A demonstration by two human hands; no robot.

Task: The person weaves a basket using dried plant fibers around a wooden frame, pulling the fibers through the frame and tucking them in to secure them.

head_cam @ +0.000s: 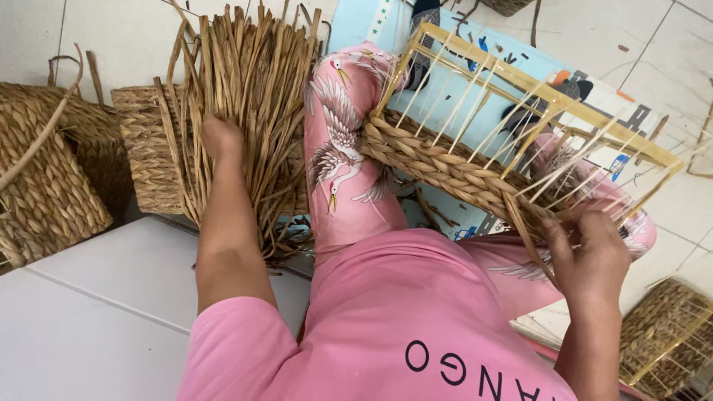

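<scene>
Head view looks down on a seated person in pink clothes printed with white cranes, with 2 bare hands at work on wickerwork. The left hand (pixel 221 137) reaches out into a tall upright bundle of dry tan flat reed strands (pixel 241 96) that stands on the floor by the person's left knee; its fingers are buried among the strands, so whether they are closed on any of them cannot be told. The right hand (pixel 590 249) sits at the near right corner of a half-woven rectangular basket with a pale yellow frame and thin upright ribs (pixel 520 126), which rests tilted across the person's legs. The fingers of that hand are curled and pinch a braided tan strand (pixel 531 230) against the ribs at that corner. A thick band of braided weave (pixel 431 160) already runs along the near lower side of the frame, from the left knee to the right hand, while the upper ribs stand bare.

Behind the reed bundle stands 1 small finished woven basket (pixel 145 145), and beside it, at the left edge, 1 larger finished woven basket (pixel 44 178) lies tilted. Another partly woven basket with a yellow frame (pixel 668 338) sits at the lower right. A light blue patterned mat (pixel 587 89) lies under the legs on the white tiled floor (pixel 96 304).
</scene>
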